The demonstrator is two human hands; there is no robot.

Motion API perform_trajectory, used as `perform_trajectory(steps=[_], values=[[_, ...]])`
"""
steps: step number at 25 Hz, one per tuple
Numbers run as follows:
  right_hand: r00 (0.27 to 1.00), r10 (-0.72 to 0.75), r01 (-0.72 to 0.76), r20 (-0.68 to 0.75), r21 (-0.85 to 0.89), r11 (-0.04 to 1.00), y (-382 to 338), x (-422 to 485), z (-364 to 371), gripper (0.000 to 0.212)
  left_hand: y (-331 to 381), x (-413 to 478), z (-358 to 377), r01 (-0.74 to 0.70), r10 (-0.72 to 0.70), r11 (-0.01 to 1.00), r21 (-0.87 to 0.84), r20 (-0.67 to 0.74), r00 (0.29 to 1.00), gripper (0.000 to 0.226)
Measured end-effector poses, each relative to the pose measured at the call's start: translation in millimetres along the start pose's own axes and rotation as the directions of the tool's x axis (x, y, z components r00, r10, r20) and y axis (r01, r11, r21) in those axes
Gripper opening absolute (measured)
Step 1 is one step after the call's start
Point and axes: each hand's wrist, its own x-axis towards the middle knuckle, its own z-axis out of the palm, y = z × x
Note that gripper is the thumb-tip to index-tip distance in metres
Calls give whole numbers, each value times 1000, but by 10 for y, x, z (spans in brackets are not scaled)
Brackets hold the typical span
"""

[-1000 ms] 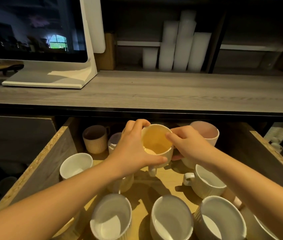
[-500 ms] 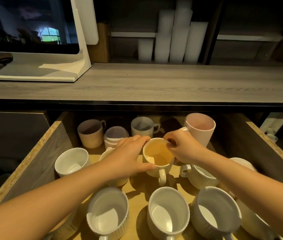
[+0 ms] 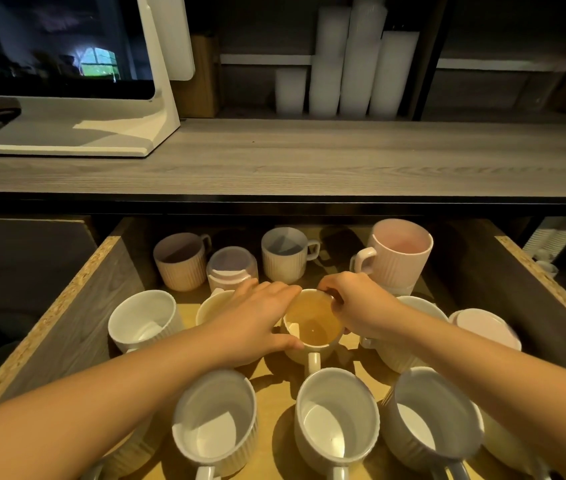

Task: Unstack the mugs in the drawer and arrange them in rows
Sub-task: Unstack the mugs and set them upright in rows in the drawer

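Note:
A cream mug (image 3: pixel 312 327) stands on the floor of the open wooden drawer (image 3: pixel 77 299), its handle pointing toward me. My left hand (image 3: pixel 257 320) wraps its left side, and my right hand (image 3: pixel 357 306) pinches its far right rim. Another cream mug (image 3: pixel 210 304) sits just left, partly under my left hand. Three white ribbed mugs (image 3: pixel 215 424) form the front row. Behind the hands, a pink mug (image 3: pixel 401 254) stands stacked on another mug.
At the drawer's back stand a beige mug (image 3: pixel 179 259), an upside-down mug (image 3: pixel 233 268) and a grey-white mug (image 3: pixel 286 252). A white mug (image 3: pixel 143 320) is at the left, more mugs at the right. The grey counter (image 3: pixel 309 161) overhangs the drawer and carries a monitor stand (image 3: pixel 77 140).
Both hands have lowered the cream mug from above the other mugs down onto the drawer floor in the middle row. The view has tilted down a little.

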Motion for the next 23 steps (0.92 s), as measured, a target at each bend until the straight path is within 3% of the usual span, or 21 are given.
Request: perform_trajectory(steps=[14, 18, 23], values=[[1000, -26, 25, -2, -91, 996, 22, 52, 26, 35, -28, 9, 58, 14, -13, 1000, -15, 58, 998, 73], [998, -42, 48, 53, -121, 992, 18, 37, -27, 33, -26, 15, 69, 18, -15, 999, -37, 76, 997, 74], [992, -94, 113, 87, -254, 960, -36, -88, -304, 32, 10, -10, 27, 22, -19, 999, -23, 88, 996, 76]])
